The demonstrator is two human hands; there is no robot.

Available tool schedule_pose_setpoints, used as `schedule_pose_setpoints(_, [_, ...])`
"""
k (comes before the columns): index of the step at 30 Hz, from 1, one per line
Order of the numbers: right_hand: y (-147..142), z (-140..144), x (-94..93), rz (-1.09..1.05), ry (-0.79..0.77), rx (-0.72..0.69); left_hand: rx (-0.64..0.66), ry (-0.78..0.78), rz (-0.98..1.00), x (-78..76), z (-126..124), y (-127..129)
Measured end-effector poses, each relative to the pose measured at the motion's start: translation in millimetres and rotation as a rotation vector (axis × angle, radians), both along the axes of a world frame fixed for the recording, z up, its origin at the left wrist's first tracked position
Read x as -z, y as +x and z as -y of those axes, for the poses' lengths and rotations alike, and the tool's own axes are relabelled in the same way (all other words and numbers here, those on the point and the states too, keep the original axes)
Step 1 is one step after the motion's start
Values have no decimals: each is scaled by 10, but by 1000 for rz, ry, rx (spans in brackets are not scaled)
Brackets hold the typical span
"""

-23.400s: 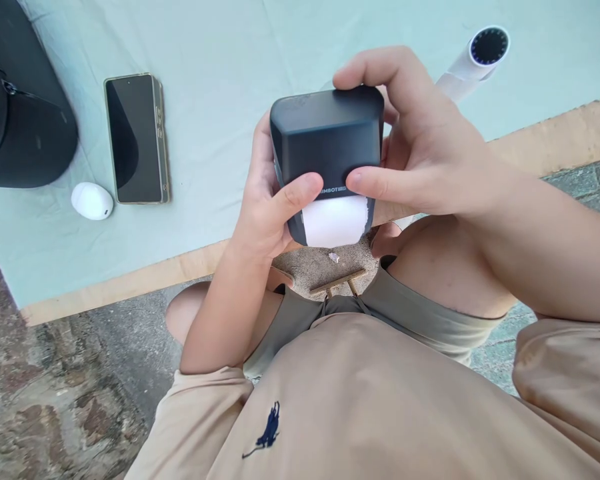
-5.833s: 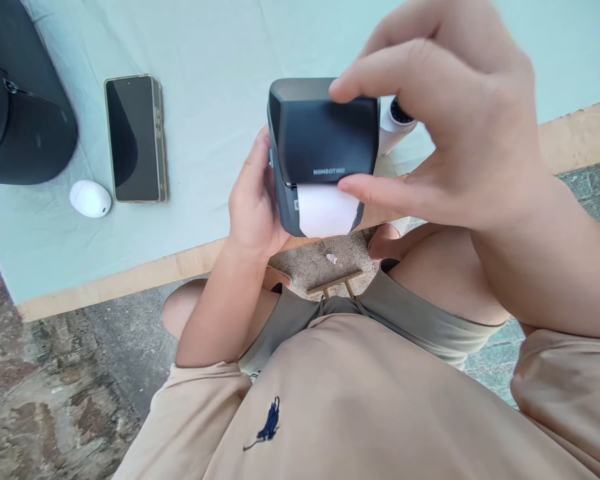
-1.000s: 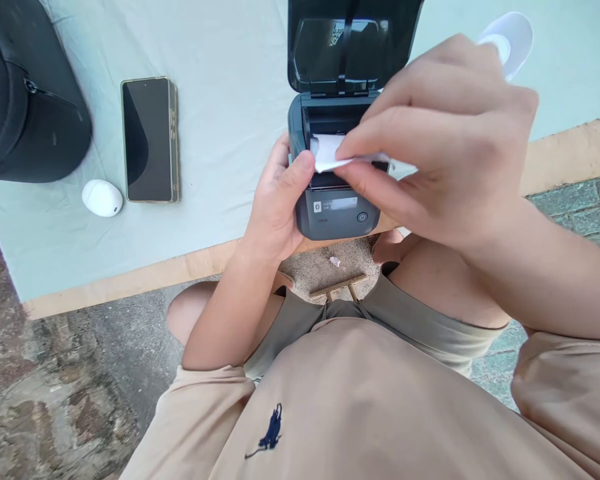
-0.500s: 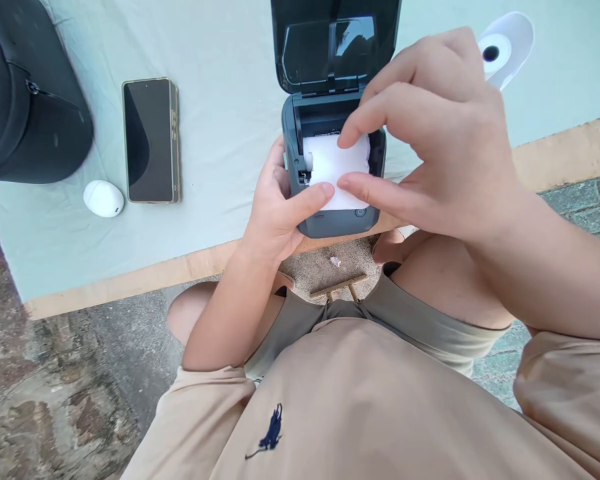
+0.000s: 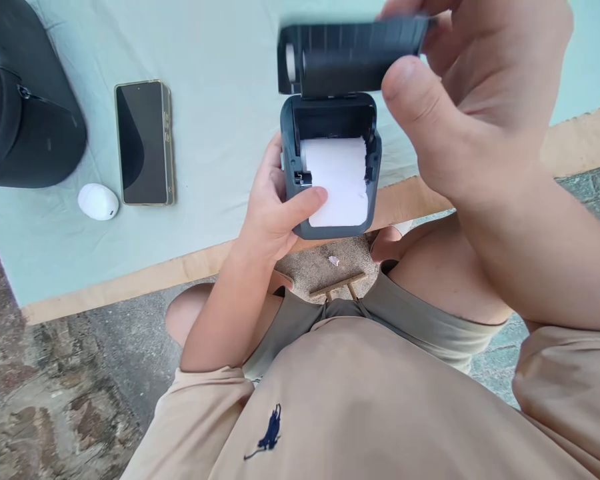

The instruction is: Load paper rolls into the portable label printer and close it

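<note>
My left hand (image 5: 275, 213) grips a small dark grey thermal printer (image 5: 333, 233) by its left side, its thumb pressed onto white paper (image 5: 343, 167) in the compartment. The paper runs over the printer's near edge and has a ragged right side. The printer's hinged black lid (image 5: 355, 57) is partly raised, slightly blurred. My right hand (image 5: 460, 100) is closed on the lid's right end, thumb on the near side and fingers behind. Part of the lid lies hidden under that hand.
A phone (image 5: 144, 143) and a white oval gadget (image 5: 99, 202) lie at the left on the pale green tablecloth (image 5: 220, 120). A black zippered case (image 5: 35, 127) stands at the far left. The table's wooden edge (image 5: 130, 287) runs just above my knees.
My right hand has left the paper and taken hold of the lid, which has swung partway down. The paper now covers the printer's near edge. The white roll behind is out of sight.
</note>
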State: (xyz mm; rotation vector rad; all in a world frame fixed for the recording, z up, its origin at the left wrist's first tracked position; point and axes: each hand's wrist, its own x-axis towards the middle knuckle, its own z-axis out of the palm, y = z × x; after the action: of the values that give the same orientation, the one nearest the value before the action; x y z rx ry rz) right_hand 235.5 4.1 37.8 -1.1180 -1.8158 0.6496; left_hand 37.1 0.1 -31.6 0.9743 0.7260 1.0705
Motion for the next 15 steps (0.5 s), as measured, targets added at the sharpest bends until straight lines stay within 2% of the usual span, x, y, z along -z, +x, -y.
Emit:
schedule_pose_setpoints(2, [15, 2, -3, 78, 85, 3, -9, 2, 10, 50, -26, -5])
schedule_pose_setpoints(5, [44, -4, 9, 178, 180, -125, 1, -29, 45, 49, -22, -10])
schedule_pose_setpoints(8, [44, -16, 48, 166, 169, -218, -3, -22, 50, 31, 5, -17])
schedule_pose_setpoints(10, [24, -18, 75, 106, 86, -182, 5, -8, 34, 19, 19, -21])
schedule_pose_setpoints(12, [0, -18, 93, 38, -76, -173, 30, -2, 16, -7, 30, -20])
schedule_pose_setpoints(15, [-26, -20, 96, -27, -293, -284, 45, -14, 34, -75, 49, -6])
